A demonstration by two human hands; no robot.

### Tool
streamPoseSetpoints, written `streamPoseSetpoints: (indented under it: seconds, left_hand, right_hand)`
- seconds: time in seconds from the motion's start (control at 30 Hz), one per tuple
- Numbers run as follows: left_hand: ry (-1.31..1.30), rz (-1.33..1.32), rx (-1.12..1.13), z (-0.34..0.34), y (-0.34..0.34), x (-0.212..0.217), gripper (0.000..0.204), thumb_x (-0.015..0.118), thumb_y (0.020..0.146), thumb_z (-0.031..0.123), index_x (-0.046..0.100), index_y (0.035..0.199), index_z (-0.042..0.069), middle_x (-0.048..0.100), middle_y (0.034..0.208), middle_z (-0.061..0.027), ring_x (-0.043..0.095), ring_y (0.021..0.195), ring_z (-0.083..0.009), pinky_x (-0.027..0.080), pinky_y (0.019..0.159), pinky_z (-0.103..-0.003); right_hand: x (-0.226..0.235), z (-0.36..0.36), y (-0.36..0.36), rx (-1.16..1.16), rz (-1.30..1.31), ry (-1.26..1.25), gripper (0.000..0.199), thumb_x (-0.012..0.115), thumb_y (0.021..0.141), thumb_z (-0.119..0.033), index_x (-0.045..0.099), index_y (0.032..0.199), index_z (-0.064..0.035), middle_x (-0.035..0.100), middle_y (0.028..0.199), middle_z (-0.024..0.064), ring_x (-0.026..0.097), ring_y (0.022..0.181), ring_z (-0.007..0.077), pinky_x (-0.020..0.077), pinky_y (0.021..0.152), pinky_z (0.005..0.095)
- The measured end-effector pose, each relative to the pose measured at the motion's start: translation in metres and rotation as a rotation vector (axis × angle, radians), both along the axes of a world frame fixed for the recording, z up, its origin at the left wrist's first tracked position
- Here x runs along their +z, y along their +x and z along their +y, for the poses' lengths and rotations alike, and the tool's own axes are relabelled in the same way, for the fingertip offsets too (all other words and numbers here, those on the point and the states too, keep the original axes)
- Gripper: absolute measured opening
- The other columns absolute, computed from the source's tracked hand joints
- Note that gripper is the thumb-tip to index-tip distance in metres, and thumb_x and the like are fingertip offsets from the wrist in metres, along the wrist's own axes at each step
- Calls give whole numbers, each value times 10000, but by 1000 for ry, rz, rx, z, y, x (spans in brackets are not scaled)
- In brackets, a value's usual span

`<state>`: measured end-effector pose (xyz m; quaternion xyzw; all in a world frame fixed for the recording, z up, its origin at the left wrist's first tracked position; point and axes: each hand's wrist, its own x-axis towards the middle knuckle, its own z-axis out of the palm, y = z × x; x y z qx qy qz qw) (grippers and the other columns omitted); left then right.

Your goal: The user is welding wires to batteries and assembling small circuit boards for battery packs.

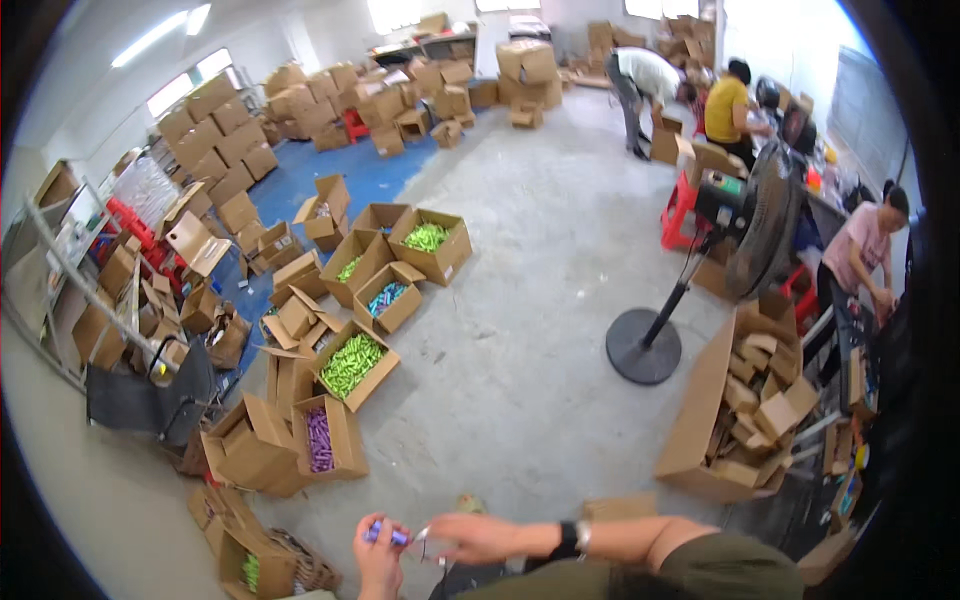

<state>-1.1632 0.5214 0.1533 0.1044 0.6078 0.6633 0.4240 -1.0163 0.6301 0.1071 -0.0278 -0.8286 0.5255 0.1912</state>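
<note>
Your left hand [380, 560] pinches a small purple tube [385, 535]; your right hand [470, 537], half-curled, touches it. Open boxes [350, 365] of tubes crowd the floor [520, 330] ahead.

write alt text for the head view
Both hands meet at the lower edge: the left hand holds a small purple item, the right hand beside it. Open cardboard boxes of green and purple pieces cover the concrete floor.
</note>
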Motion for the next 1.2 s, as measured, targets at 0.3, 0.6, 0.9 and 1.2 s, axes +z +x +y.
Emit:
streamPoseSetpoints:
  seconds: [0.3, 0.6, 0.9, 1.2]
  left_hand:
    - [-79, -21, -399, 340, -119, -23, 225, 532, 835, 90, 448, 1034, 25, 549, 814, -108, 570, 704, -196, 515, 603, -333]
    - [-86, 10, -607, 679, -174, -63, 218, 535, 828, 80, 454, 1026, 43, 544, 813, -104, 562, 698, -207, 511, 588, -343]
    - [-145, 50, -260, 891, -280, -18, 164, 534, 812, 30, 499, 972, 28, 552, 732, -60, 528, 609, -152, 453, 509, -260]
    - [-58, 99, -670, 1203, -278, -91, 191, 531, 824, 72, 450, 996, 53, 522, 764, -78, 533, 640, -158, 493, 540, -302]
  right_hand:
    - [-104, 222, 74, -785, -797, -199, 328, 556, 786, -334, 563, 939, -44, 599, 861, 157, 570, 840, 313, 458, 697, 395]
    - [-124, 531, 43, -612, -1014, -227, 328, 539, 784, -304, 554, 980, -42, 587, 921, 176, 547, 885, 340, 436, 752, 421]
    - [-3, 913, -79, -984, -631, -10, 289, 520, 813, -256, 533, 999, -35, 581, 900, 180, 544, 870, 348, 439, 736, 418]
    - [-181, 847, 82, -1075, -1469, -571, 341, 554, 742, -350, 617, 853, -34, 604, 887, 179, 578, 821, 338, 461, 712, 428]
